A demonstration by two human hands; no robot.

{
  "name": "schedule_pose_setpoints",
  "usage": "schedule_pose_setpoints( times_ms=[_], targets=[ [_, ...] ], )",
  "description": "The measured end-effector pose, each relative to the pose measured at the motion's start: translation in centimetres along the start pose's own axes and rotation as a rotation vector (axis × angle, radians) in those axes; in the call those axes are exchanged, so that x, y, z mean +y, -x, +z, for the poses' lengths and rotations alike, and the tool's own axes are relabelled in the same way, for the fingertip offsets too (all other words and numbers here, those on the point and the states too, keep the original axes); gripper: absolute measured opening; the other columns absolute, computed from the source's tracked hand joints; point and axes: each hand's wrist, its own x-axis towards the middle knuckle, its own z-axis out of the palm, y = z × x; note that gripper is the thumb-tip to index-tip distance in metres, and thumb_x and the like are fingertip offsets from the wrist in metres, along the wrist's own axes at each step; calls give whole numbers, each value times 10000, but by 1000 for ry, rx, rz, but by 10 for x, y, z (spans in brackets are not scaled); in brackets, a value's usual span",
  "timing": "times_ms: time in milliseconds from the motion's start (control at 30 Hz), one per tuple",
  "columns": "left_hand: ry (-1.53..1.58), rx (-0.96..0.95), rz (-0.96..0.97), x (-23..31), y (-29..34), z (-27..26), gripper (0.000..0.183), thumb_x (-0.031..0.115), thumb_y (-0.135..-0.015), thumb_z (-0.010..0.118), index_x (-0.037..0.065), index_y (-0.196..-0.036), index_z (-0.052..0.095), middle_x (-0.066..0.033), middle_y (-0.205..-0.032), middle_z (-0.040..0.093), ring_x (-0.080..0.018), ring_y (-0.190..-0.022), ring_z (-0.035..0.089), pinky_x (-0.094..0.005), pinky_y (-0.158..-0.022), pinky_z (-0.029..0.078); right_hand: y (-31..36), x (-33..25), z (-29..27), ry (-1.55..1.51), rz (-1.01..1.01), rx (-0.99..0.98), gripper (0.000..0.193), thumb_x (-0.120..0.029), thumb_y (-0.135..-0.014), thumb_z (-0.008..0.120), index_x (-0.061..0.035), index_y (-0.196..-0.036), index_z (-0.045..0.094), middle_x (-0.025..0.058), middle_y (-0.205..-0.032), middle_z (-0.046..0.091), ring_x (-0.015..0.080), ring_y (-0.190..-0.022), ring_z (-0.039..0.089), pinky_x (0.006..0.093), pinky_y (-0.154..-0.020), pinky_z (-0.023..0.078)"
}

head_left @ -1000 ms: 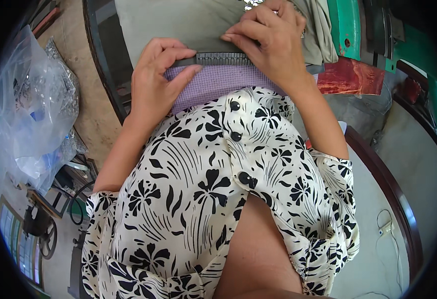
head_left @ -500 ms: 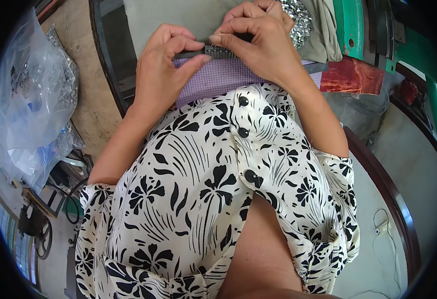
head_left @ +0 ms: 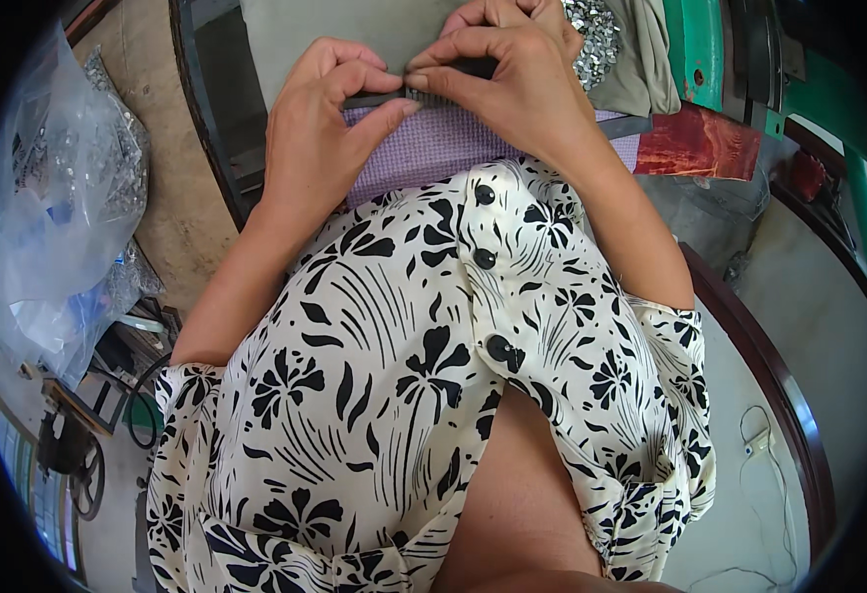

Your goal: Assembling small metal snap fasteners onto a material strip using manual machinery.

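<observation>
A narrow dark metal bar point(head_left: 362, 101) lies crosswise in front of me, with a ribbed row of small metal pieces point(head_left: 431, 98) along it. My left hand point(head_left: 317, 124) grips the bar, its thumb below and its fingers above. Bent over the row, my right hand point(head_left: 520, 84) has thumb and index finger pressed together close to my left fingertips. Whatever is in that pinch is hidden. Beneath the bar is a purple checked cloth point(head_left: 418, 148). Beside my right hand, a heap of small shiny metal pieces point(head_left: 592, 47) rests on grey-green cloth point(head_left: 641, 74).
Clear plastic bags point(head_left: 48, 217) of shiny pieces stand at the left by a brown board point(head_left: 181, 168). A green machine frame point(head_left: 692, 49) rises at the far right, near a red patterned sheet point(head_left: 700, 144). A white cable point(head_left: 784, 504) trails across the floor at lower right.
My right thumb and index finger have moved left along the ribbed row, nearer my left fingertips, and cover more of it. My left hand has shifted slightly up and left.
</observation>
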Motion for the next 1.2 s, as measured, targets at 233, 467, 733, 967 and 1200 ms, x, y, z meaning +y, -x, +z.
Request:
schedule_pose_setpoints(
  times_ms=[233,467,733,967,1200],
  targets=[
    [-10,-4,4,1,0,0,229,120,-745,825,9,-911,713,-75,-1024,645,-230,-921,654,-313,-786,518,-14,-21,-10,193,537,-351,139,-232,-800,803,-115,-875,793,25,-979,608,264,-1055,440,433,-938,279],
    [-24,-1,9,1,0,-1,227,122,-748,826,9,-910,713,-79,-1023,645,-234,-931,651,-317,-791,517,-11,-16,-9,184,494,-329,128,-210,-786,797,-99,-849,784,43,-976,613,284,-1030,443,446,-915,287],
    [-25,-3,-25,3,0,-1,221,124,-750,826,15,-911,722,-78,-1020,643,-230,-928,649,-317,-786,513,-12,-14,-14,190,489,-355,104,-186,-770,796,-106,-835,782,36,-974,631,277,-1047,458,444,-936,292],
    [-15,-6,-8,5,0,-1,219,120,-753,825,12,-914,724,-80,-1024,642,-230,-931,649,-314,-791,511,3,3,-11,117,257,-233,120,-191,-774,804,-109,-860,787,10,-978,640,244,-1049,469,433,-953,299],
    [-30,-7,-17,4,2,-3,220,112,-753,823,9,-918,721,-83,-1019,642,-233,-925,649,-316,-791,513,-19,-18,-23,110,501,-399,126,-156,-770,805,-64,-848,766,56,-984,648,263,-1015,497,395,-929,353]
  ],
)
